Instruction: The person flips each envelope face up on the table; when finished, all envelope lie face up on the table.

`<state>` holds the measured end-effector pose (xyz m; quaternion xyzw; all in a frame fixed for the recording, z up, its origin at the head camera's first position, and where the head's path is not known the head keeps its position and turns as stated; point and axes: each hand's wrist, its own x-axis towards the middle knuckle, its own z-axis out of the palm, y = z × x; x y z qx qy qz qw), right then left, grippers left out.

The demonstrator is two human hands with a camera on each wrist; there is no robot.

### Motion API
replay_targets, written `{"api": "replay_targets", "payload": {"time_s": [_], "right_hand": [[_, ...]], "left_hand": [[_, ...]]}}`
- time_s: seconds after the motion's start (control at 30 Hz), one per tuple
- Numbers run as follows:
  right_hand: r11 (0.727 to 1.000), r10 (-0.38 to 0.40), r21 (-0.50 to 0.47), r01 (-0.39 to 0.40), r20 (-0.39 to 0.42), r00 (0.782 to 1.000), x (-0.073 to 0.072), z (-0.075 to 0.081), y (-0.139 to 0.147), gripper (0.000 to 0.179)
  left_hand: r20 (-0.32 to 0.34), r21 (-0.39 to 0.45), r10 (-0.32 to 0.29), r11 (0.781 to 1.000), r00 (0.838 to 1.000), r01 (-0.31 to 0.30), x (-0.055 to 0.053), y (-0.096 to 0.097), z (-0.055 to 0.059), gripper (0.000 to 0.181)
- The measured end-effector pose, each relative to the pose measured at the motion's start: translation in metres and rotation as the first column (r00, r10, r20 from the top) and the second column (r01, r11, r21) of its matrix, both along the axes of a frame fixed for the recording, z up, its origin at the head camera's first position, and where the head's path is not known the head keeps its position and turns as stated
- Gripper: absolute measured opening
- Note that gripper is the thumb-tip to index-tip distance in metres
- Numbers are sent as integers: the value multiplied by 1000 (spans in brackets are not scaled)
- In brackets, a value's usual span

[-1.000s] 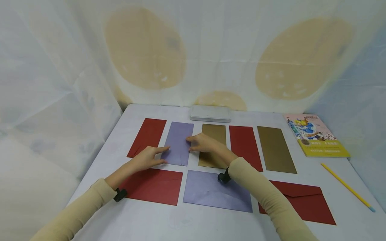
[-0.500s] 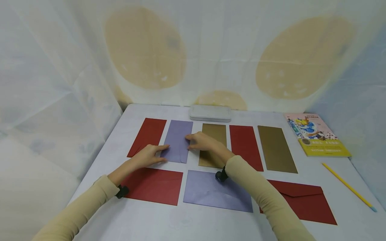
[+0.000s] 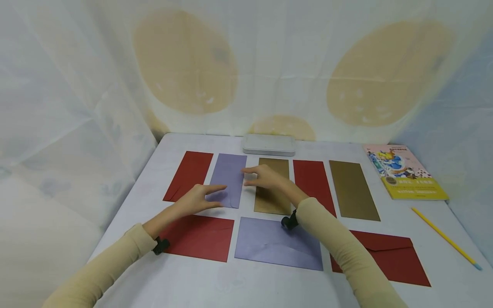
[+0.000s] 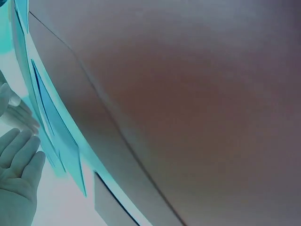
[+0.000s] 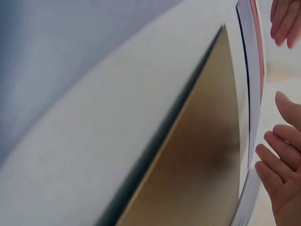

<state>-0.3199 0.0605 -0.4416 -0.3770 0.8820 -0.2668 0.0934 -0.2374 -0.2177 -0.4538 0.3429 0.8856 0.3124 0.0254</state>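
A lavender envelope (image 3: 230, 167) lies upright in the back row, between a red envelope (image 3: 195, 167) and a gold envelope (image 3: 271, 203). Over its lower left side reaches my left hand (image 3: 194, 200), thumb and fingers spread, holding nothing. My right hand (image 3: 265, 176) hovers above the gold envelope, fingertips at the lavender one's right edge; whether they touch it I cannot tell. Both wrist views show straight fingers with nothing gripped, on my left hand (image 4: 19, 179) and my right hand (image 5: 284, 174). Under my forearms lie a wide red envelope (image 3: 208, 241) and a wide lavender envelope (image 3: 269, 246).
Farther right in the back row are another red envelope (image 3: 312, 179) and a gold envelope (image 3: 354, 190). A wide red envelope (image 3: 400, 261) lies front right. A grey flat case (image 3: 268, 145) sits at the back; a book (image 3: 400, 171) and yellow pencil (image 3: 443, 237) lie right.
The lavender envelope shifted slightly back and left between both hands. Since then, both hands have come off their hold; the left moved slightly right over it, the right slightly right.
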Motion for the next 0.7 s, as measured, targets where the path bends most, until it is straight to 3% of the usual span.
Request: {"api": "replay_targets", "payload": {"time_s": [0.33,0.7], "right_hand": [[997,-77,-12,77,22,997,-10,-3,42,55],[972,-228,63,226,18,973,-28,1,88,53]], "left_hand": [[50,-17,-72,997,996,73,-8,41,4,63],[-13,-122,-141,983,990,138,-23,93,-3,71]]}}
